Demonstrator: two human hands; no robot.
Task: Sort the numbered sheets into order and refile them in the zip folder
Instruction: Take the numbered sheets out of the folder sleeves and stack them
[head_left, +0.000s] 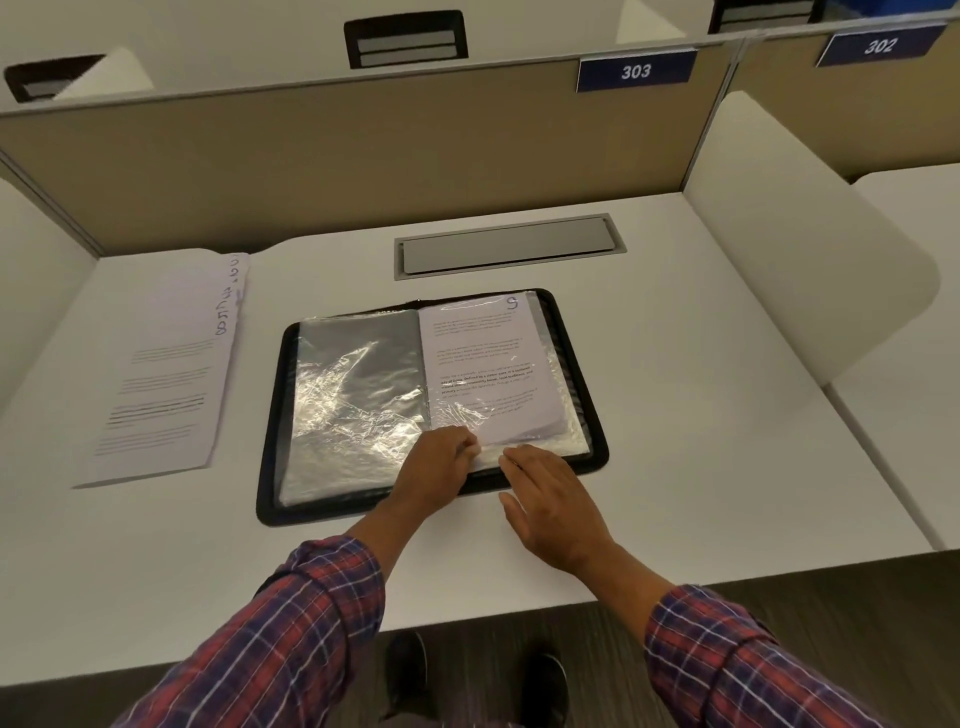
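The left hand (436, 467) lies over the near edge of the open zip folder (270, 467), its fingers curled down and pinching the lower left corner of the right-hand sleeve (563, 405) by the spine. The right hand (550, 499) is just beside it, fingers straight and relaxed, fingertips resting on the sleeve's bottom edge and the folder's black rim, gripping nothing. Both wrists come out of plaid cuffs.

The folder lies flat and spread open in the middle of the desk (727, 415), a black zipped border round clear plastic pockets. The right-hand sleeve holds a printed sheet (483, 364) with a handwritten figure, seemingly a 9, in its top right corner; its lower end lifts a little from the pockets under it. The left-hand sleeve (358, 395) is crinkled, shiny and holds no paper.

Well apart, at the desk's left, sits a stack of sheets (161, 374), fanned so the handwritten numbers show along its upper right edge. Bare white surface lies right of the folder and in front of it. Behind the folder a grey hatch (509, 247) is set in the desk, then a beige partition (363, 171); a white side panel (810, 249) bounds the right
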